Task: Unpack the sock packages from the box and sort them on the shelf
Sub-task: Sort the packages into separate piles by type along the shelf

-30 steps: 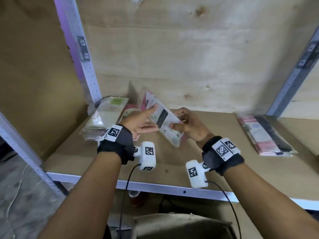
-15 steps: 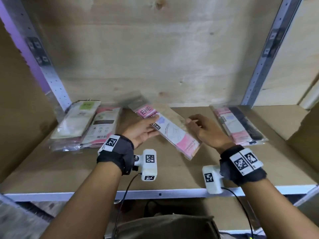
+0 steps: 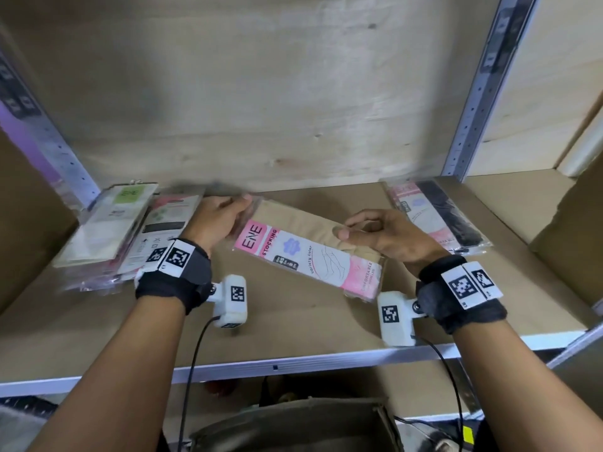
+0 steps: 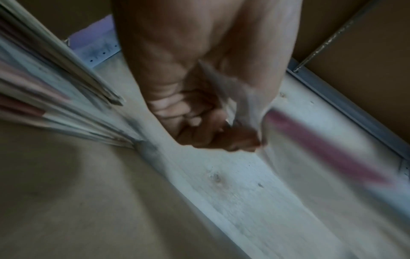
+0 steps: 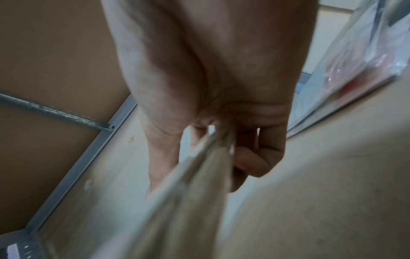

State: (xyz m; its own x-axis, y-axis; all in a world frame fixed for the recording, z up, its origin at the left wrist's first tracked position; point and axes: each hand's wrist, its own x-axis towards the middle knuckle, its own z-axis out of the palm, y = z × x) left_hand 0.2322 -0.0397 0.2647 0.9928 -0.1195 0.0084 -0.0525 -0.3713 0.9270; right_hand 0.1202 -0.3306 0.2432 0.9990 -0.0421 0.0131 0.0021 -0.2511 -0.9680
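Both hands grip stocking pkg (image 3: 308, 256) btwn them: left hand (image 3: 215, 220), right hand (image 3: 388, 236).

Right hand (image 5: 210, 98) pinches a sock package (image 5: 177, 201) edge.

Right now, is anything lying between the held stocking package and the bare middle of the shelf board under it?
Nothing visible. The stocking package, pinched by the left hand and right hand, is over bare shelf board. The left stack and right stack lie off to the sides.
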